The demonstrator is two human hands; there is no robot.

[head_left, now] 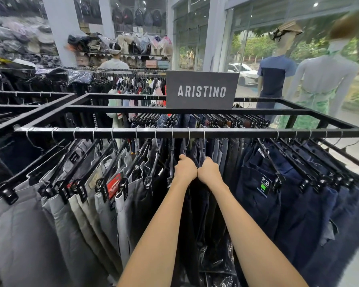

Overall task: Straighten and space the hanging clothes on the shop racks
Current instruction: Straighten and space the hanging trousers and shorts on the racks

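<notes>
Trousers [192, 154] hang mid-rail [236, 133], bunched. We have left hand [185, 169] and right hand [209, 171] closed on adjacent pairs, knuckles touching, probably to part them for spacing.

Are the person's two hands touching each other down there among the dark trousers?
Touching. The head view shows the left hand and right hand pressed knuckle to knuckle, with no gap between them.

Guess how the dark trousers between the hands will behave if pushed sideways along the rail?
The dark trousers hang from a wire hook over the front rail, so they would probably slide easily. The fabric looks limp, so the legs would likely swing and lag. The left hand and right hand seem closed on them.
</notes>
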